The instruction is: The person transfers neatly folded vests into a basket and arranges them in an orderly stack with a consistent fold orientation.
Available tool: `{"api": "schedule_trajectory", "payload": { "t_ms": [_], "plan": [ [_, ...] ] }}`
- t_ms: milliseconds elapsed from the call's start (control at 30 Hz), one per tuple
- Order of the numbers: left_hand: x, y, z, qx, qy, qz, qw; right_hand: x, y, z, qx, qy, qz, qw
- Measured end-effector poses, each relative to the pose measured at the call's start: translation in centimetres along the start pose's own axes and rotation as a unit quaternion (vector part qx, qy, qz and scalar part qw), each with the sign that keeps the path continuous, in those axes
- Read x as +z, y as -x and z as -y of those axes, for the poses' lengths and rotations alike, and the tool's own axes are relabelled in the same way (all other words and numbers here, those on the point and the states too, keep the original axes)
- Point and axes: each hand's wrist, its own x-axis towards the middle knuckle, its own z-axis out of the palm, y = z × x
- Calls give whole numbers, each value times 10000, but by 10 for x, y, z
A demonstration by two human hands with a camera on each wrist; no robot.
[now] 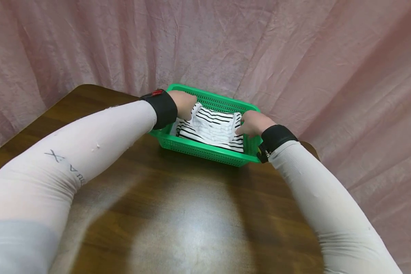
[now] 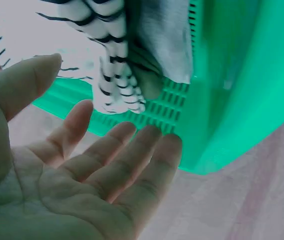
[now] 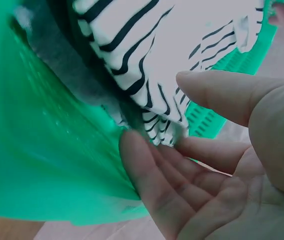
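Note:
A white garment with black stripes point(image 1: 185, 132) lies folded inside a green plastic basket point(image 1: 202, 149). My left hand point(image 1: 184, 105) is over the basket's left end, beside the garment. In the left wrist view its fingers point(image 2: 144, 160) are extended and spread below the striped edge, thumb apart, with nothing held. Over the right end is my right hand point(image 1: 254, 123). Its fingertips point(image 3: 134, 145) reach between the basket wall and the garment's lower corner in the right wrist view, and its thumb stands away from them. Grey cloth point(image 3: 64, 65) shows under the striped garment.
The basket stands at the far side of a dark brown wooden table point(image 1: 198, 213). Directly behind it hangs a pink curtain point(image 1: 212, 45). The basket's rim rises around the cloth on all sides.

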Motion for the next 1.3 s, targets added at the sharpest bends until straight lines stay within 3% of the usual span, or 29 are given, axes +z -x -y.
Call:
{"api": "schedule_trajectory", "payload": {
  "t_ms": [300, 467, 767, 1000, 1300],
  "plan": [
    [12, 15, -4, 515, 291, 235, 9980, 6, 10, -2, -493, 140, 15, 9987],
    [19, 21, 0, 689, 252, 92, 9973, 10, 10, -6, -769, 158, 266, 9966],
    [23, 17, 3, 670, 170, 110, 9975, 17, 3, -6, -1105, 380, 348, 9925],
    [24, 17, 4, 609, 112, 90, 9980, 21, 2, -2, -1085, 427, 407, 9923],
    [30, 5, 8, 564, 19, 94, 9984, 24, -1, -3, -1135, 462, 452, 9914]
  ]
}}
